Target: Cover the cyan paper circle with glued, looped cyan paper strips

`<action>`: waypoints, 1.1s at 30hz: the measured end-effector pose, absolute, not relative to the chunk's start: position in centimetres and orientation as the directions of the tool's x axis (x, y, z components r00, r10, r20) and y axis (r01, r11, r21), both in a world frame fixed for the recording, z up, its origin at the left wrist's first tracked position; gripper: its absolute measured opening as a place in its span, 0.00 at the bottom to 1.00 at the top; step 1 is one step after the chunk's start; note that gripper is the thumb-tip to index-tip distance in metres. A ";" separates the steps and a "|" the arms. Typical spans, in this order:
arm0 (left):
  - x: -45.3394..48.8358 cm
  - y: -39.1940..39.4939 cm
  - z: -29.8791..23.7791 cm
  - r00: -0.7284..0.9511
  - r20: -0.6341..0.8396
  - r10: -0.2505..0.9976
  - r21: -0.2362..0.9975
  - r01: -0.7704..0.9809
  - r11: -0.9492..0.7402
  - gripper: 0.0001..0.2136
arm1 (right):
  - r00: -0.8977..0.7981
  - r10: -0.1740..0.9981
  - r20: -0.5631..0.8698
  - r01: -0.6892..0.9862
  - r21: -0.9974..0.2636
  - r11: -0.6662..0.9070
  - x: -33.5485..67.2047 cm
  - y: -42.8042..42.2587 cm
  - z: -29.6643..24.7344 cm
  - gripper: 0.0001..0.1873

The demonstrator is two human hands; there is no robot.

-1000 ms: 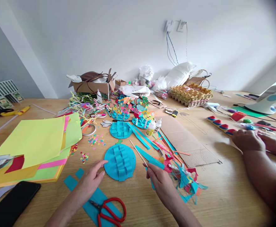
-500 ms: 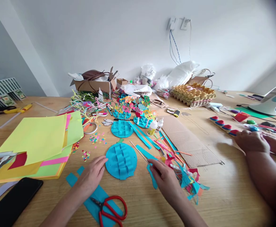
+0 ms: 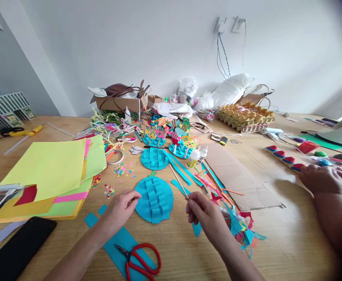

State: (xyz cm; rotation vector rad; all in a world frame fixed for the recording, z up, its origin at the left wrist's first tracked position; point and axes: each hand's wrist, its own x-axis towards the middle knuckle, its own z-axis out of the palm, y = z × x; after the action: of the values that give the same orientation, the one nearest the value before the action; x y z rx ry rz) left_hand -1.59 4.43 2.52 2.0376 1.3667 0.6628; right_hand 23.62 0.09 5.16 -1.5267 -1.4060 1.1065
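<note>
A round blue paper disc (image 3: 162, 210) with rows of raised, wavy paper strips lies in front of me. At its left edge my left hand (image 3: 123, 208) has thumb and fingers pinched together on the rim. My right hand (image 3: 204, 212) is closed round the lower end of a thin wooden stick (image 3: 176, 175), which points up and away to the left, beside the disc. Red-handled scissors (image 3: 143, 257) rest partly open on a blue paper strip (image 3: 115, 244) near my left forearm. A second blue disc (image 3: 154, 159) with wavy strips lies just beyond.
Coloured paper sheets (image 3: 46, 168) and a black phone (image 3: 20, 248) lie left. Glue bottles (image 3: 193, 159), fish-decorated blue pieces (image 3: 181, 148), cardboard (image 3: 235, 177) and paper scraps (image 3: 241, 230) are ahead and right. Another person's hands (image 3: 323, 179) rest at the right by red-and-blue pieces (image 3: 289, 160).
The whole view has shifted slightly, with things appearing farther right. My right hand still holds the stick, its fingers curled a little differently. My left hand stays at the disc's edge.
</note>
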 end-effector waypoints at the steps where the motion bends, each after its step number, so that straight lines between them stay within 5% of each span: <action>1: -1.5 4.1 2.9 0.353 0.044 0.935 0.741 0.616 -0.268 0.10 | 0.003 0.990 -0.142 0.229 -0.963 -0.139 23.0 -0.3 4.8 0.14; 6: -1.6 3.4 3.6 0.333 0.125 0.935 0.618 0.711 -0.335 0.08 | 0.020 0.981 -0.191 0.065 -0.979 -0.192 21.5 -1.8 3.3 0.17; 11: -2.2 4.7 2.6 0.356 0.176 0.918 0.544 0.741 -0.392 0.04 | 0.104 0.985 -0.141 0.171 -0.973 -0.157 22.8 -2.5 2.1 0.14; 21: -0.9 7.8 1.5 0.388 0.149 0.910 0.377 0.828 -0.415 0.16 | 0.156 0.987 -0.022 0.424 -0.901 -0.087 23.5 -3.4 1.3 0.12; 29: -1.5 6.8 1.7 0.378 0.234 0.896 0.451 0.774 -0.444 0.05 | 0.162 0.976 0.147 0.691 -0.723 -0.005 23.4 -3.7 0.7 0.11; 33: -1.5 5.8 2.0 0.384 0.226 0.895 0.490 0.750 -0.445 0.09 | 0.104 0.962 0.254 0.812 -0.580 0.065 23.2 -3.6 -0.2 0.12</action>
State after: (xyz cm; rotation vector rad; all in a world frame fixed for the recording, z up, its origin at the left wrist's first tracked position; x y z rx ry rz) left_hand -1.52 5.81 1.99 2.3403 1.4420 0.6702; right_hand 23.16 -3.63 -0.19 -1.7745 -1.7354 0.3135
